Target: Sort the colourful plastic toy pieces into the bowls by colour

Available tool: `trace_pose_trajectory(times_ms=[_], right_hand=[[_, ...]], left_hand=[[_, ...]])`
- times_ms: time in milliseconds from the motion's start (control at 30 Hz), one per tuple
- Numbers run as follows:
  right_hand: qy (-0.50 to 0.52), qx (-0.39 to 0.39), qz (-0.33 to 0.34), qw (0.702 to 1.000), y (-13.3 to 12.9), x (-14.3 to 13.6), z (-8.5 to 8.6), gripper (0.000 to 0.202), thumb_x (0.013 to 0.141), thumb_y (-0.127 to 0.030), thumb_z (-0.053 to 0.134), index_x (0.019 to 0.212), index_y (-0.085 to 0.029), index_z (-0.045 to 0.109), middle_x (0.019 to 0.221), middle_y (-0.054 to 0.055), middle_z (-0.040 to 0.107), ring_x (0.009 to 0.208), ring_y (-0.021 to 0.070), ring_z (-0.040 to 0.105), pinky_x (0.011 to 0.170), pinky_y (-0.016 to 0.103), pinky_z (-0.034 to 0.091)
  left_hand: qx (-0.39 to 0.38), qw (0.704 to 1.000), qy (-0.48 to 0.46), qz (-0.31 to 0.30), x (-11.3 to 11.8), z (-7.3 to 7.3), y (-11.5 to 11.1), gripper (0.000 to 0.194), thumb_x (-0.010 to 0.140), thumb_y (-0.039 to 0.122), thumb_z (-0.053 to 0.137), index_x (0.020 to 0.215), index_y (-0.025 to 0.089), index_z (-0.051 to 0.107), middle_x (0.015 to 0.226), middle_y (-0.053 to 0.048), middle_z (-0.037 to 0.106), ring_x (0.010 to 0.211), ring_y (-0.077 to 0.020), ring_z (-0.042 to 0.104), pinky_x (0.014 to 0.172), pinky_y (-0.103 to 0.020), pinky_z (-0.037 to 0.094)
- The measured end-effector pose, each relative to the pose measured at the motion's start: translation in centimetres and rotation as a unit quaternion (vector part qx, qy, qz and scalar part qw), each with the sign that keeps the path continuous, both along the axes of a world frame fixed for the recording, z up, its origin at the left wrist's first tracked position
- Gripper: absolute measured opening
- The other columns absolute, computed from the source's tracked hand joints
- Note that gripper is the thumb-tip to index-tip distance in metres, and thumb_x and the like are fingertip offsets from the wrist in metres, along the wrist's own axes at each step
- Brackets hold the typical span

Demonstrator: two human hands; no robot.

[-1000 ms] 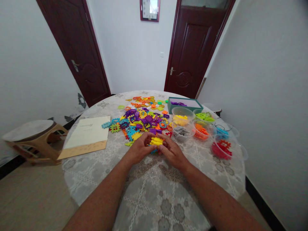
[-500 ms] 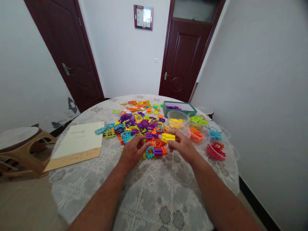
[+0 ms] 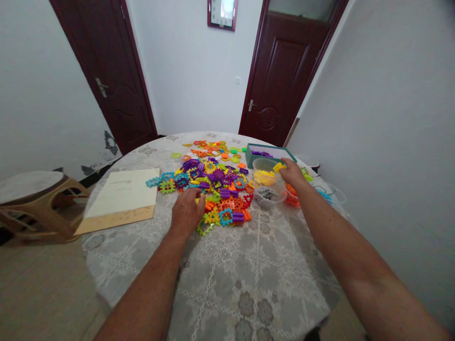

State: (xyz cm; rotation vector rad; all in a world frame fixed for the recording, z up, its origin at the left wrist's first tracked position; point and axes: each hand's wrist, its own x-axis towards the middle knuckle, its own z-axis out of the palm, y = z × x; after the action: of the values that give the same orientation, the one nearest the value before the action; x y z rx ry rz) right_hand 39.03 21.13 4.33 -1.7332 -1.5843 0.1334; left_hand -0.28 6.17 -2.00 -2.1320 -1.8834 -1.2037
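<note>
My right hand [image 3: 292,173] pinches some small yellow plastic pieces [image 3: 279,167] just above the right rim of a clear round tub [image 3: 256,171] that has yellow pieces in it. At the left front of a mixed pile of interlocking plastic shapes [image 3: 220,176] lies my left hand [image 3: 187,210]. Its thumb stands apart from its bent fingers, and a bit of yellow shows in the gap. Purple tube-like pieces [image 3: 227,193] and a blue square frame [image 3: 225,217] lie to its right. My fingertips are partly hidden by the hand.
Beyond the tubs stands a green-edged box [image 3: 249,158] with purple pieces. Another clear tub [image 3: 270,202] holds grey pieces; tubs of orange [image 3: 292,196] and blue pieces [image 3: 324,195] are partly behind my right arm. A paper sheet [image 3: 122,192] lies on the left, on a patterned tablecloth [image 3: 227,265].
My right hand has carried the yellow pieces from the pile's right side, away and rightward to the tub. My left hand has shifted slightly back and left. The view has tilted down.
</note>
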Motion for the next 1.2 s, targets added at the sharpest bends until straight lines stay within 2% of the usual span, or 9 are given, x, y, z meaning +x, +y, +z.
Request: trace_pose_trajectory(times_ms=[100, 200, 267, 367, 500, 700, 833, 1033, 1200], right_hand=[[-0.019, 0.037, -0.009, 0.999, -1.1, -0.5, 0.0, 0.056, 0.076, -0.013, 0.052, 0.129, -0.008, 0.068, 0.133, 0.02, 0.067, 0.123, 0.0295, 0.06, 0.113, 0.047, 0.043], [-0.022, 0.094, 0.018, 0.995, -4.7, -2.5, -0.3, 0.047, 0.083, -0.019, 0.05, 0.126, -0.011, 0.07, 0.121, 0.017, 0.072, 0.108, 0.0279, 0.066, 0.104, 0.044, 0.049], [-0.008, 0.078, 0.086, 0.993, -8.0, -4.6, -0.8, 0.04, 0.088, -0.024, 0.051, 0.122, -0.016, 0.071, 0.109, 0.013, 0.075, 0.093, 0.0247, 0.069, 0.093, 0.041, 0.054], [-0.033, -0.001, 0.252, 0.967, -12.9, -8.0, -2.1, 0.03, 0.093, -0.028, 0.055, 0.117, -0.022, 0.072, 0.1, 0.007, 0.074, 0.081, 0.0201, 0.067, 0.083, 0.036, 0.055], [-0.115, -0.013, 0.356, 0.927, -16.3, -10.9, -4.4, 0.041, 0.092, -0.032, 0.066, 0.133, -0.023, 0.064, 0.123, 0.012, 0.067, 0.101, 0.0239, 0.065, 0.092, 0.04, 0.053], [-0.17, -0.051, 0.354, 0.918, -17.1, -12.0, -5.9, 0.039, 0.09, -0.03, 0.071, 0.128, -0.023, 0.066, 0.125, 0.012, 0.064, 0.108, 0.0256, 0.063, 0.094, 0.04, 0.051], [-0.129, -0.06, 0.382, 0.913, -17.3, -12.4, -5.6, 0.03, 0.092, -0.026, 0.069, 0.122, -0.023, 0.067, 0.115, 0.008, 0.068, 0.101, 0.0219, 0.063, 0.089, 0.034, 0.049], [-0.007, -0.091, 0.409, 0.908, -16.7, -11.4, -5.7, 0.023, 0.091, -0.021, 0.067, 0.115, -0.021, 0.071, 0.101, 0.005, 0.073, 0.087, 0.0186, 0.065, 0.078, 0.03, 0.048], [0.156, -0.121, 0.387, 0.9, -15.8, -10.8, -6.3, 0.035, 0.088, -0.02, 0.066, 0.123, -0.022, 0.067, 0.104, 0.004, 0.073, 0.087, 0.0178, 0.067, 0.076, 0.03, 0.051]], left_hand=[[-0.002, 1.0, 0.004, 0.0, 0.1, 0.0, 0.0, 0.018, 0.096, 0.029, 0.052, 0.105, 0.02, 0.066, 0.099, -0.009, 0.072, 0.099, -0.0268, 0.066, 0.094, -0.041, 0.051], [-0.002, 1.0, 0.016, -0.016, 0.4, 0.0, -0.2, 0.017, 0.096, 0.028, 0.052, 0.104, 0.021, 0.066, 0.099, -0.009, 0.072, 0.098, -0.026, 0.066, 0.093, -0.039, 0.051], [-0.01, 0.999, 0.021, -0.041, 0.6, -0.1, -0.3, 0.017, 0.096, 0.026, 0.052, 0.104, 0.021, 0.067, 0.099, -0.009, 0.072, 0.098, -0.0257, 0.066, 0.093, -0.039, 0.051], [-0.029, 0.995, 0.025, -0.097, 1.1, 0.0, -0.6, 0.02, 0.095, 0.026, 0.054, 0.11, 0.021, 0.067, 0.104, -0.009, 0.073, 0.1, -0.0255, 0.066, 0.094, -0.04, 0.051], [-0.039, 0.979, 0.068, -0.189, 2.0, 0.1, -1.1, 0.025, 0.095, 0.03, 0.06, 0.117, 0.021, 0.068, 0.113, -0.011, 0.072, 0.111, -0.0282, 0.064, 0.101, -0.044, 0.048], [-0.08, 0.952, 0.133, -0.264, 2.6, -0.4, -1.5, 0.05, 0.084, 0.039, 0.078, 0.13, 0.025, 0.065, 0.123, -0.012, 0.069, 0.119, -0.0312, 0.058, 0.106, -0.048, 0.043], [-0.089, 0.947, 0.148, -0.272, 2.4, -0.6, -1.4, 0.048, 0.083, 0.036, 0.079, 0.128, 0.025, 0.066, 0.121, -0.011, 0.069, 0.118, -0.0308, 0.058, 0.105, -0.047, 0.042], [-0.083, 0.945, 0.139, -0.285, 2.1, -0.6, -1.3, 0.043, 0.082, 0.036, 0.078, 0.122, 0.025, 0.068, 0.119, -0.01, 0.07, 0.115, -0.0304, 0.059, 0.104, -0.048, 0.044], [-0.076, 0.949, 0.143, -0.27, 2.3, -0.5, -1.3, 0.044, 0.082, 0.036, 0.079, 0.122, 0.022, 0.066, 0.118, -0.011, 0.069, 0.114, -0.0314, 0.06, 0.101, -0.049, 0.046]])
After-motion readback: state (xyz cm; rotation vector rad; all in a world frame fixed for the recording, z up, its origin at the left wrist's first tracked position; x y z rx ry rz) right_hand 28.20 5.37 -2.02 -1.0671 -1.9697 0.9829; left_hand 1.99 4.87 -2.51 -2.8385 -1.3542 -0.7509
